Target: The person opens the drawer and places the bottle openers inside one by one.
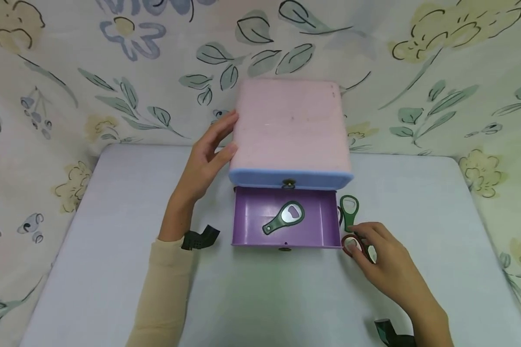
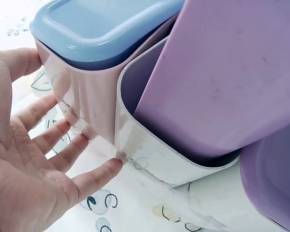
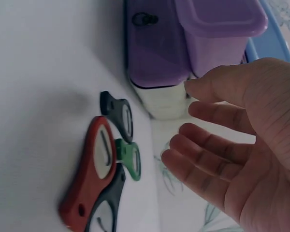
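My left hand (image 1: 201, 166) lies with extended fingers against the left side of a pink drawer box (image 1: 291, 125). In the left wrist view, its fingertips touch the box's side. A purple drawer (image 1: 321, 217) is pulled out at the bottom; a green bottle opener (image 1: 278, 223) with a silvery plate lies in it. My right hand (image 1: 390, 262) is beside the drawer's right front corner, over several openers on the table. In the right wrist view its loosely bent fingers hold nothing. Below them are a red opener (image 3: 82, 183), a green one (image 3: 127, 154) and dark ones (image 3: 108, 111).
A white table (image 1: 260, 299) carries the box. Patterned cloth (image 1: 156, 86) hangs behind and around it. A blue drawer front (image 1: 256, 178) with a small ring pull sits above the opened drawer. Dark straps (image 1: 199, 238) are on both wrists.
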The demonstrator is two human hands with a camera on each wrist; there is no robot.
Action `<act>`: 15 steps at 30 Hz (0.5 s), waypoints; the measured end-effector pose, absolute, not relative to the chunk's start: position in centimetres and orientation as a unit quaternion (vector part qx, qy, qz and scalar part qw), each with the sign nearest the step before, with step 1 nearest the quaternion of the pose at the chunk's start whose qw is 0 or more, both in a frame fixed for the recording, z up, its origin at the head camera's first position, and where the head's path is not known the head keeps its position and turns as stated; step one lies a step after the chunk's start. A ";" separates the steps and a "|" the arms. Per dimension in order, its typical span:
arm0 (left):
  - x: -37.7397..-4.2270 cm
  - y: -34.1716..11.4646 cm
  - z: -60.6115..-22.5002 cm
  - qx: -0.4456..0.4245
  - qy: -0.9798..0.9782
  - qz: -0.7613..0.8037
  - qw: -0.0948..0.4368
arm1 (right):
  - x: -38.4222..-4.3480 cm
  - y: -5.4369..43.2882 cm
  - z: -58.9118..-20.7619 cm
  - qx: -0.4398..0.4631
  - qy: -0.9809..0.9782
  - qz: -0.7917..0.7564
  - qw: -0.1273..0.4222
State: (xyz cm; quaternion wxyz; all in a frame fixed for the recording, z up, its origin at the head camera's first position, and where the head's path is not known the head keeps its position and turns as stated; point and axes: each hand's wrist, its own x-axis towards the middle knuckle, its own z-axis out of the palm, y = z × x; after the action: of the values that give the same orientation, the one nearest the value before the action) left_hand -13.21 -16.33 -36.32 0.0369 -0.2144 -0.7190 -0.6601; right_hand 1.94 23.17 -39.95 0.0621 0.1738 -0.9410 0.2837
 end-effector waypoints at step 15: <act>-13.1 -16.6 -36.4 -0.214 -0.724 -0.655 0.037 | 2.6 23.1 -42.3 0.156 -0.957 0.242 0.031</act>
State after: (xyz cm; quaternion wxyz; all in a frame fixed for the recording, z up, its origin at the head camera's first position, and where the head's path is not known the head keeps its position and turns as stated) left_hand -13.09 -16.61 -36.38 0.0369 -0.2141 -0.7238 -0.6550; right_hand 2.61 23.13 -42.29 0.0314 0.1559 -0.9572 0.2416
